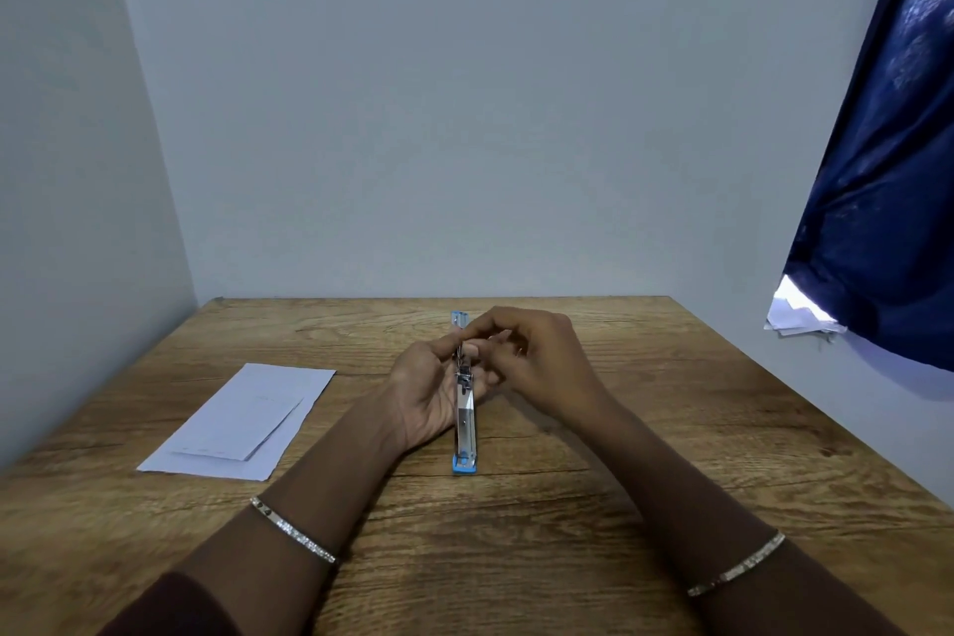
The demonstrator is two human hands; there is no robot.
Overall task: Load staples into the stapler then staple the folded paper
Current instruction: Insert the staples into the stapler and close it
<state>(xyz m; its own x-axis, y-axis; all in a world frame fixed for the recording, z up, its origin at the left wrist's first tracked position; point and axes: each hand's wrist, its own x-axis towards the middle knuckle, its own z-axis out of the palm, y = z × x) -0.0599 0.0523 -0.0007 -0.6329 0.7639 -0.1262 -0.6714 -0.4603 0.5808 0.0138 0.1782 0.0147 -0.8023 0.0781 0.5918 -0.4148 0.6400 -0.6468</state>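
Observation:
A blue and silver stapler (464, 421) lies opened out flat along the middle of the wooden table (516, 532), its metal staple channel facing up. My left hand (428, 393) cups the stapler from the left, thumb and fingers around its middle. My right hand (537, 356) hovers over the channel with fingertips pinched together above it; whether they pinch a strip of staples is too small to tell. The folded white paper (237, 421) lies flat on the table to the left, apart from both hands.
A pale wall closes the table's far edge and left side. A dark blue curtain (888, 145) hangs at the upper right, beyond the table's right edge. A bracelet sits on each wrist.

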